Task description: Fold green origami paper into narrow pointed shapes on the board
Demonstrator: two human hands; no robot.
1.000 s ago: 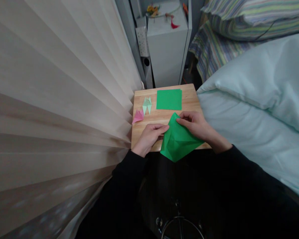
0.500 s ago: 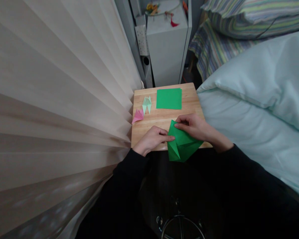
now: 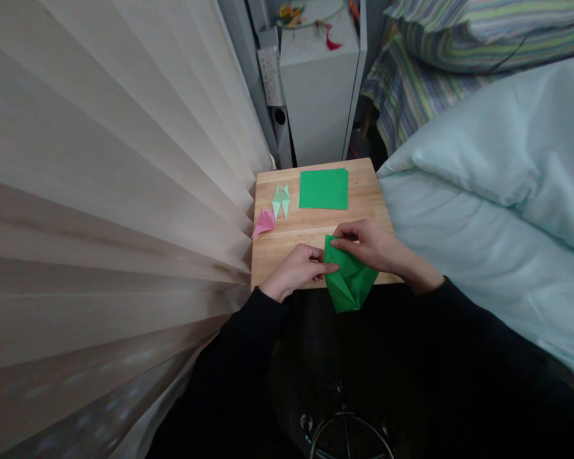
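A creased sheet of green origami paper (image 3: pixel 350 277), partly folded, is held over the near edge of the small wooden table (image 3: pixel 287 242). My left hand (image 3: pixel 300 268) pinches its left side, the index finger lying across the front of the paper. At the upper edge, my right hand (image 3: pixel 366 242) grips it between thumb and fingers. Farther back on the tabletop lies a flat stack of green paper (image 3: pixel 323 189). To its left are a pale green folded paper piece (image 3: pixel 281 201) and a pink folded paper piece (image 3: pixel 264 222).
A pleated beige curtain (image 3: pixel 124 191) hangs close along the left side. Bedding in pale aqua (image 3: pixel 507 185) borders the table on the right. Behind the table stands a white cabinet (image 3: pixel 318 102). Below, a metal ring with spokes (image 3: pixel 347 415) shows.
The green paper's right side has drawn inward, so the sheet looks narrower and more folded. Its top corner has dropped slightly. Both hands keep their hold with only small shifts.
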